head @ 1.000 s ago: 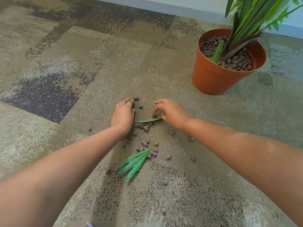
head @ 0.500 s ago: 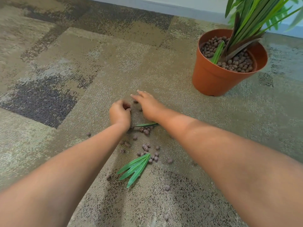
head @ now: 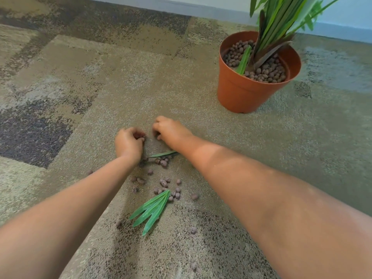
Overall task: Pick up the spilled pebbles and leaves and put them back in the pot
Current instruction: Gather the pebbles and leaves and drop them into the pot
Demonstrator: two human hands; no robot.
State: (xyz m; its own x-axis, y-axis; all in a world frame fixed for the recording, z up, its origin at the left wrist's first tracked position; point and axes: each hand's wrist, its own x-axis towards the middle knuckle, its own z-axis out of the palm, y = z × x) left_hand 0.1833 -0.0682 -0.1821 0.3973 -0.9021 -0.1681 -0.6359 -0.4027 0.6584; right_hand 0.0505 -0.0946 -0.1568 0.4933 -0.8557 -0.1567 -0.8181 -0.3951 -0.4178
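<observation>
Brown pebbles [head: 164,183] lie scattered on the carpet between my forearms. A cluster of green leaves [head: 152,208] lies below them, and a single narrow leaf [head: 162,154] rests just under my right wrist. My left hand [head: 128,142] is curled, with pebbles showing between its fingers. My right hand [head: 171,130] sits close beside it, fingers bent down onto the carpet; what it holds is hidden. The terracotta pot [head: 237,91] stands at the upper right, filled with pebbles and a green plant [head: 277,19].
The patterned carpet [head: 100,77] stretches in all directions. A grey skirting board [head: 181,7] and wall run along the top edge, just behind the pot. Stray pebbles [head: 193,230] lie near the bottom of the view.
My right hand has moved left across the narrow leaf and curled down beside my left hand. My left hand has closed from flat to curled around pebbles.
</observation>
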